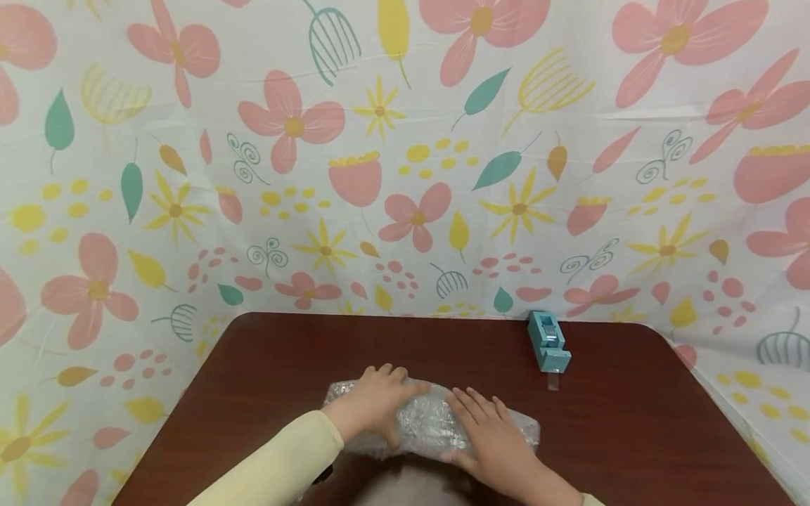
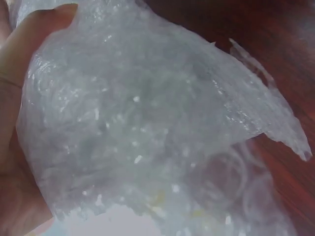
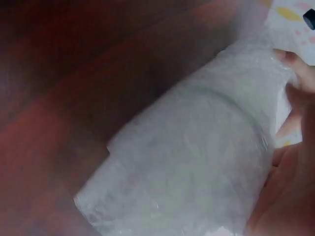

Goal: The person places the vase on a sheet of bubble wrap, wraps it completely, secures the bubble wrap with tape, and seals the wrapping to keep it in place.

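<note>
A long bundle of clear bubble wrap (image 1: 430,422) lies on the table below my hands. My left hand (image 1: 376,400) grips its left part, fingers bent over the far side and thumb on the near side. In the left wrist view the thumb (image 2: 51,19) presses the crinkled wrap (image 2: 123,93), and a loose flap sticks out at the right. My right hand (image 1: 493,436) rests on the right part with straight, slightly spread fingers, its thumb by the near edge. The right wrist view shows that hand along one side of the bundle (image 3: 197,152). The wrap blurs whatever is inside.
A light blue tape dispenser (image 1: 549,341) stands at the back right of the dark red-brown table (image 1: 278,358), with a strip of clear tape (image 1: 553,381) hanging from its front. A flower-patterned curtain (image 1: 418,140) rises behind the table. A blurred pale shape (image 1: 411,488) shows at the bottom edge.
</note>
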Tool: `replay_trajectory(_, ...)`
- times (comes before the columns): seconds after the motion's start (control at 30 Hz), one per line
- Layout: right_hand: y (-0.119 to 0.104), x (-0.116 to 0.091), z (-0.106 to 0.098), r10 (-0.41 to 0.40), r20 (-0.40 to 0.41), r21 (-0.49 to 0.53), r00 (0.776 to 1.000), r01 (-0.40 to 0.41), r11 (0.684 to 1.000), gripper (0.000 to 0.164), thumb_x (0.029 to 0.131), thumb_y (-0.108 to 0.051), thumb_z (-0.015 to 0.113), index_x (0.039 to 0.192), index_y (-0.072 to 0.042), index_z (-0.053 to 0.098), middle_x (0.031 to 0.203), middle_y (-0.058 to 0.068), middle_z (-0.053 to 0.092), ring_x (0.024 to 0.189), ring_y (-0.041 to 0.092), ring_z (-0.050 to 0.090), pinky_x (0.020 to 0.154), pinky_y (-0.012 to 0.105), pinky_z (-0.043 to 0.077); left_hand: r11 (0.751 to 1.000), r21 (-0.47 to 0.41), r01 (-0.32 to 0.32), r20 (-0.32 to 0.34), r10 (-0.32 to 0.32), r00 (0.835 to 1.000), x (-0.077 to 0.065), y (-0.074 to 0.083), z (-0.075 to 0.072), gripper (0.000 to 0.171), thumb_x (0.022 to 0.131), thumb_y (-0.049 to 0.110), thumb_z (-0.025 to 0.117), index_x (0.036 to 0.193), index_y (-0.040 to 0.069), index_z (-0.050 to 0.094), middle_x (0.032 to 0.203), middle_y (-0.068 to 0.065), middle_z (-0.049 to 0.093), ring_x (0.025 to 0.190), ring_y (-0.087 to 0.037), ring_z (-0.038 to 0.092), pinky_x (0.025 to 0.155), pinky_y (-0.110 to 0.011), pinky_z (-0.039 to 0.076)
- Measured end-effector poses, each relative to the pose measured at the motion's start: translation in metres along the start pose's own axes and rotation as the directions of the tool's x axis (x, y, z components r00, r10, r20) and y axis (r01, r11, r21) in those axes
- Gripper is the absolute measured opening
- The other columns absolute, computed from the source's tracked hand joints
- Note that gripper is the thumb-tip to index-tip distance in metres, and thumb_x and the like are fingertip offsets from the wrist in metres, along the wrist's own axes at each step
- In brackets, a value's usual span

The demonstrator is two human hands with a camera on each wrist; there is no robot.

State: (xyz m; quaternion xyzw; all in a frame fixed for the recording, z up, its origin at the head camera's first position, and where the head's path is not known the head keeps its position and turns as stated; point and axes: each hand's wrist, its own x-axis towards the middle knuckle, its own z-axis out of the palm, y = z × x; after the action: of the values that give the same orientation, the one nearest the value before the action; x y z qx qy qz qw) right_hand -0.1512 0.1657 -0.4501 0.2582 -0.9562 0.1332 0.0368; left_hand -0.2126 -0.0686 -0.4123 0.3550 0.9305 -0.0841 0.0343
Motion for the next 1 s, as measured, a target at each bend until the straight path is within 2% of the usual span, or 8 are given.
replay_trajectory(0.1,0.0,-0.001,0.01,0.008,-0.044,-0.097,0.999,-0.012,0.995,0.111,0.068,-0.065,0.084,0.153,-0.006,0.044,0.155,0.019,0.049,0.143,0.047,0.046,0.106,0.076,0.037,1.0,-0.02,0.024,0.044,-0.024,0.999,0.007,-0.001,-0.003,0.1,0.066,0.056,0.092,0.152,0.041,0.044,0.14,-0.002,0.06,0.122,-0.026,0.061,0.093,-0.048,0.057)
replay_trajectory(0.17,-0.001,0.001,0.016,-0.008,-0.08,-0.206,0.997,-0.009,0.979,0.12,0.058,-0.066,0.089,0.152,-0.006,0.045,0.152,0.019,0.052,0.139,0.047,0.049,0.104,0.073,0.042,0.998,-0.042,0.041,0.065,-0.038,0.997,0.01,-0.001,-0.004,0.1,0.065,0.054,0.093,0.152,0.041,0.045,0.139,-0.002,0.06,0.121,-0.026,0.061,0.092,-0.049,0.056)
replay_trajectory(0.27,0.0,0.003,0.024,-0.052,-0.147,-0.347,0.988,-0.002,0.938,0.119,0.052,-0.065,0.093,0.147,-0.006,0.05,0.143,0.017,0.058,0.129,0.042,0.057,0.098,0.064,0.051,0.996,-0.063,0.063,0.086,-0.057,0.995,0.013,-0.001,-0.005,0.102,0.063,0.053,0.094,0.151,0.041,0.045,0.138,-0.003,0.06,0.119,-0.026,0.06,0.091,-0.049,0.055)
replay_trajectory(0.37,0.002,0.006,0.028,-0.088,-0.202,-0.406,0.975,-0.002,0.914,0.112,0.053,-0.06,0.096,0.142,-0.007,0.054,0.135,0.013,0.063,0.122,0.037,0.061,0.093,0.054,0.056,0.994,-0.076,0.078,0.096,-0.07,0.993,0.014,-0.001,-0.005,0.102,0.062,0.054,0.095,0.15,0.04,0.045,0.137,-0.003,0.06,0.116,-0.026,0.059,0.089,-0.048,0.054)
replay_trajectory(0.57,0.008,0.011,0.029,-0.112,-0.252,-0.366,0.961,0.012,0.93,0.102,0.053,-0.046,0.099,0.138,-0.008,0.057,0.124,0.009,0.065,0.115,0.031,0.062,0.091,0.048,0.058,0.99,-0.115,0.088,0.122,-0.073,0.99,0.018,-0.001,-0.007,0.102,0.063,0.053,0.094,0.152,0.038,0.044,0.138,-0.004,0.059,0.115,-0.026,0.058,0.092,-0.049,0.053)
replay_trajectory(0.73,0.014,0.016,0.027,-0.134,-0.275,-0.325,0.952,0.039,0.945,0.097,0.052,-0.04,0.098,0.134,-0.007,0.059,0.118,0.007,0.066,0.109,0.028,0.062,0.089,0.042,0.059,0.985,-0.141,0.099,0.142,-0.079,0.987,0.019,-0.003,-0.008,0.104,0.067,0.052,0.093,0.156,0.039,0.039,0.152,-0.007,0.05,0.138,-0.035,0.051,0.109,-0.062,0.046)
replay_trajectory(0.9,0.019,0.025,0.021,-0.097,-0.216,-0.24,0.972,0.044,0.97,0.094,0.056,-0.037,0.097,0.136,-0.004,0.06,0.118,0.009,0.069,0.108,0.027,0.064,0.089,0.037,0.059,0.981,-0.173,0.086,0.056,-0.078,0.995,0.009,-0.005,-0.004,0.107,0.07,0.052,0.091,0.159,0.038,0.035,0.166,-0.012,0.036,0.154,-0.048,0.029,0.116,-0.074,0.03)
replay_trajectory(1.0,0.021,0.028,0.015,-0.066,-0.166,-0.183,0.984,0.035,0.983,0.093,0.058,-0.034,0.097,0.137,-0.004,0.059,0.12,0.011,0.07,0.11,0.029,0.065,0.09,0.039,0.06,0.982,-0.179,0.055,-0.024,-0.06,0.998,0.0,-0.006,0.001,0.104,0.073,0.052,0.089,0.16,0.036,0.034,0.168,-0.013,0.031,0.156,-0.048,0.023,0.117,-0.076,0.026)
